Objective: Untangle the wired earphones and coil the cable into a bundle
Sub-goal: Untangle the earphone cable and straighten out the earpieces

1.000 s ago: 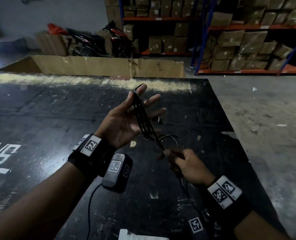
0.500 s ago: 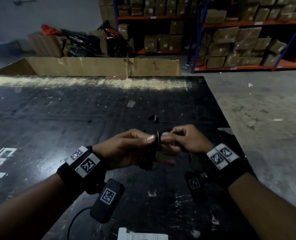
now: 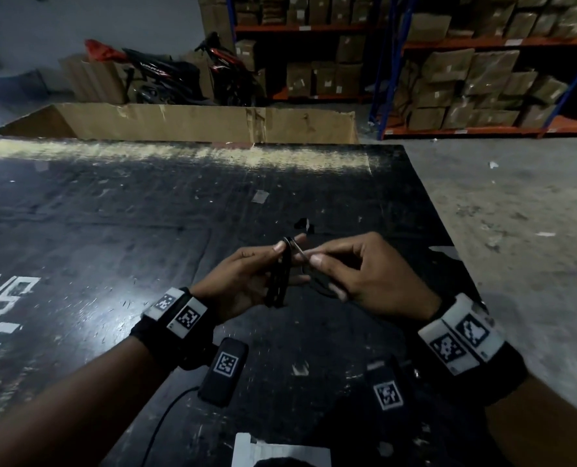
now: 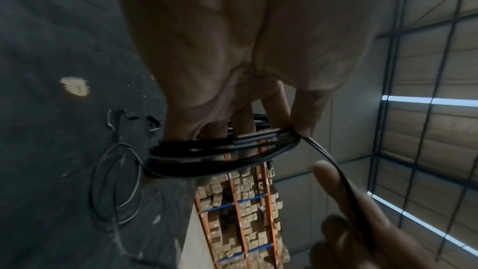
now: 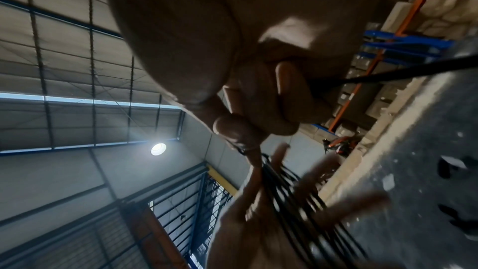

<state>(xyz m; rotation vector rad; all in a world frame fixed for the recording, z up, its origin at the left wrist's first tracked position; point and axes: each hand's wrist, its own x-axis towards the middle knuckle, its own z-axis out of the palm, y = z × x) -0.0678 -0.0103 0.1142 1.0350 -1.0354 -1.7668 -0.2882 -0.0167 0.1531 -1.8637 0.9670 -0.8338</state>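
Note:
The black earphone cable (image 3: 278, 281) is wound in several loops round the straight fingers of my left hand (image 3: 240, 281), and the thumb pins the loops at the top. The left wrist view shows the coil (image 4: 220, 154) circling the fingers, with one free strand (image 4: 333, 165) leading off to the right. My right hand (image 3: 364, 274) pinches that strand between thumb and forefinger, right beside the left fingertips. A slack loop (image 3: 321, 284) hangs under the right hand. In the right wrist view the coil (image 5: 292, 191) is blurred. The earbuds are hidden.
Both hands hover over a scuffed black table (image 3: 145, 230) whose right edge drops to a concrete floor (image 3: 516, 230). A long cardboard box (image 3: 196, 123) stands behind the table, with motorbikes (image 3: 179, 72) and shelves of cartons (image 3: 482, 79) beyond. A white paper (image 3: 273, 453) lies at the near edge.
My left hand came down from a raised, spread pose and now holds the coil lower. The right hand rose from below and carried the free strand up to the left fingertips.

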